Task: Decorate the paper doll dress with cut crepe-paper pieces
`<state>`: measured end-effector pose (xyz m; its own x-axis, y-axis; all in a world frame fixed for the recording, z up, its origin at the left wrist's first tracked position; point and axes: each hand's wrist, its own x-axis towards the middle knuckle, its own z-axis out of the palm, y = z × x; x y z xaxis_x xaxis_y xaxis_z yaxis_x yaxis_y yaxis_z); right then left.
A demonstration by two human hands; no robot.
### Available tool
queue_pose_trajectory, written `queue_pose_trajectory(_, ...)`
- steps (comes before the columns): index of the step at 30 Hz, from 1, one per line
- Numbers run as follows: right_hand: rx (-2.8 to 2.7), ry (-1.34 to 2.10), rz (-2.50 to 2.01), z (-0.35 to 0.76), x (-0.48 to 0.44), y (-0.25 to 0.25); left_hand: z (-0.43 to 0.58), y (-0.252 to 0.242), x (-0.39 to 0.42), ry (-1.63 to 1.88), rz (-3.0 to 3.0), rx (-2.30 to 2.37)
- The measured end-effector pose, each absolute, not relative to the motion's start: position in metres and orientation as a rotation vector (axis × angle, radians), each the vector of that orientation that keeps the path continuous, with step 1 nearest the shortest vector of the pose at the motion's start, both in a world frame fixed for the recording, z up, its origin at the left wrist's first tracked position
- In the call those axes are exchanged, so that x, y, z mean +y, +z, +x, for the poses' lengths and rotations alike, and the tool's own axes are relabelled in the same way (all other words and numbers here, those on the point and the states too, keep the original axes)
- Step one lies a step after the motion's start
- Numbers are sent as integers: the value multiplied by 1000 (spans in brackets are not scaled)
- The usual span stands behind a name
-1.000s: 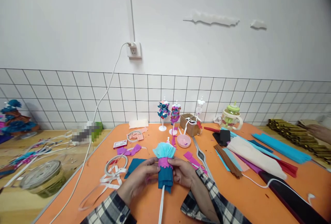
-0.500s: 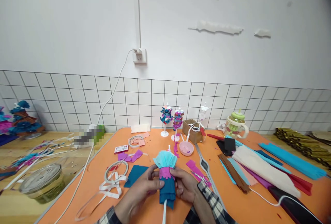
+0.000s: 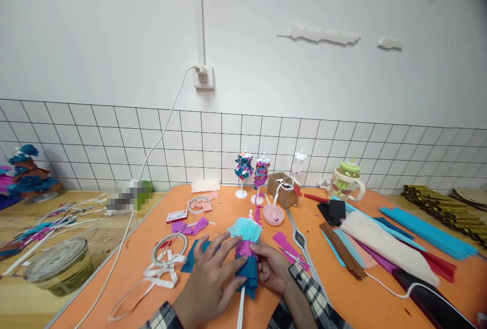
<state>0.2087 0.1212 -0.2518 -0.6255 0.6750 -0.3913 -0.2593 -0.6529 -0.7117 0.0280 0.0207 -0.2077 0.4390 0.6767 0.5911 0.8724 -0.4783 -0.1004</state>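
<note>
A small mannequin on a white stick wears a crepe-paper dress: light blue ruffle on top, magenta band, dark teal skirt. My right hand grips it at the waist from the right. My left hand lies over its left side with fingers spread and stretched out, touching the teal skirt. A dark teal paper piece lies on the orange table just left of my left hand.
Tape rolls and white ribbon lie left. A pink bowl, scissors, finished dress figures, a cardboard box, a green-lidded cup and crepe-paper sheets fill the right. A jar stands at far left.
My left hand has let go of the dress and opened, fingers now spread over its left side. My right hand keeps its grip. The camera shifted slightly.
</note>
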Motion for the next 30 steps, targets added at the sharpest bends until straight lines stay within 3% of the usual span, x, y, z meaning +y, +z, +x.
queue_pose_trajectory(24, -1171, 2119, -1012, 208, 127, -265, 31, -221, 34, -851, -2535, -1473)
queue_pose_trajectory(30, -1502, 1865, -1193, 208, 130, -273, 37, -217, 35, -719, -2585, -1570)
